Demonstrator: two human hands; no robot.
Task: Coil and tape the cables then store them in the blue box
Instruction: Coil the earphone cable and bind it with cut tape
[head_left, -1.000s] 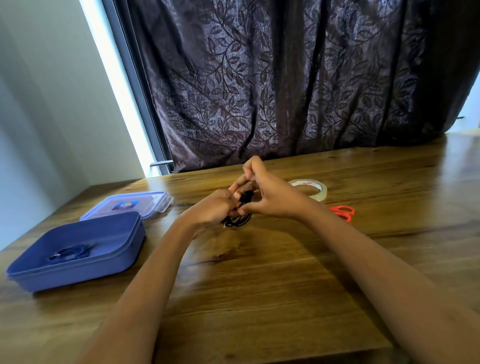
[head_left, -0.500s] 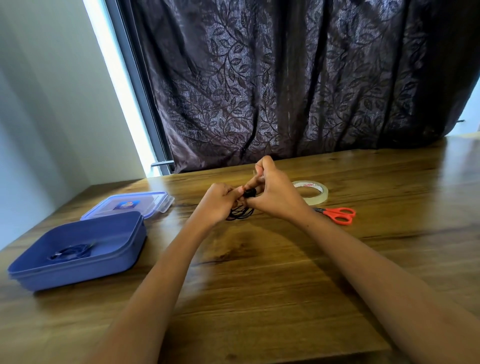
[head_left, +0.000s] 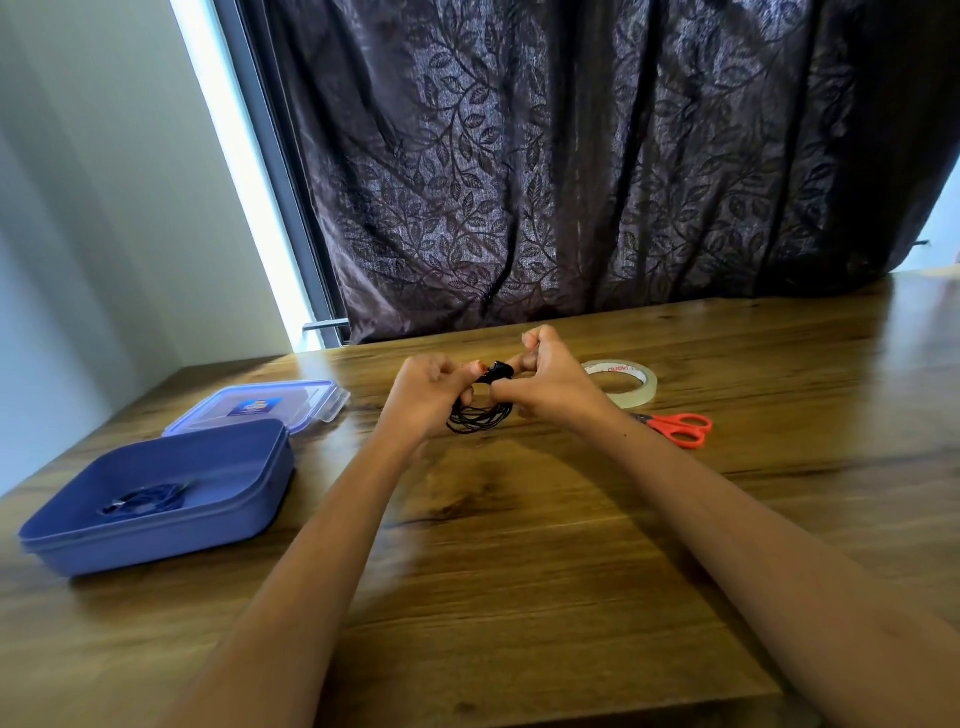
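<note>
The main risk, as I judge it, is the thin black cable coil (head_left: 480, 420) springing apart. Its loops hang loose below the fingers, and if either grip slackens before tape goes round them, the turns could fan out and tangle. The left hand (head_left: 428, 395) has its fingers curled round the top of the bundle. The right hand (head_left: 550, 387) pinches that same top part, where a thicker black piece, perhaps a plug, shows between the two. With both hands busy, fetching tape means letting go with one, and that is when the coil is likeliest to unwind. The clear roll of adhesive tape (head_left: 631, 387) lies just right of the right hand, with the orange-handled scissors (head_left: 680, 428) nearer and further right. Whether any tape is already on the bundle I cannot tell

The coil is small, made of several slack, uneven turns, and is held just above the brown wooden bench (head_left: 519, 545) at its far middle. The open blue plastic box (head_left: 156, 543) sits well apart on the left with a dark coiled cable (head_left: 145, 499) lying in it, and its clear-topped blue lid (head_left: 260, 405) is just beyond
</note>
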